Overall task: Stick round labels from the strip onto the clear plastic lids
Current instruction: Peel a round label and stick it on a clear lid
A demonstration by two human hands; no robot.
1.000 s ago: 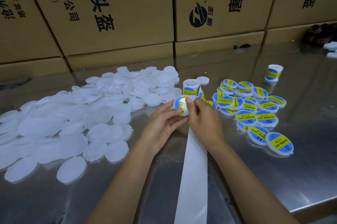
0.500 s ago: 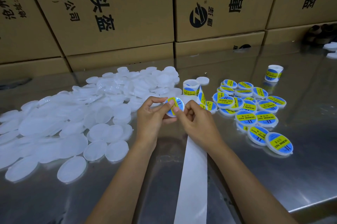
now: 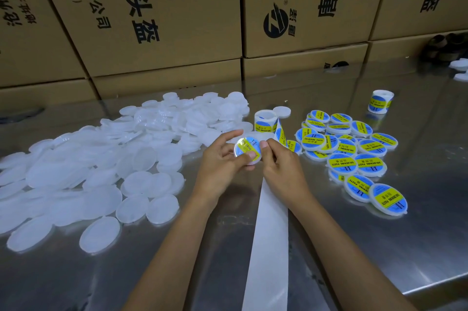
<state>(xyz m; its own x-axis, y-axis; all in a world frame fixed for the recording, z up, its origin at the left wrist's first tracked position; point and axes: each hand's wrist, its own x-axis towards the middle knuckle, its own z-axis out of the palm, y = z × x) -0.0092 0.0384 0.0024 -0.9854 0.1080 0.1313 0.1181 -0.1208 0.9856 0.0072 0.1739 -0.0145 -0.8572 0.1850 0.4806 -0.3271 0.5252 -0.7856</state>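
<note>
Your left hand and right hand both pinch one labelled lid above the counter middle. Plain lids heap toward its left edge, finished lids toward the right, with the label roll between them.

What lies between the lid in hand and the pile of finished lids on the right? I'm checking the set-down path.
Nothing visible blocks it. The lid is held up by the left hand and right hand; the label roll sits farther back, and the labelled pile lies open rightward.
</note>
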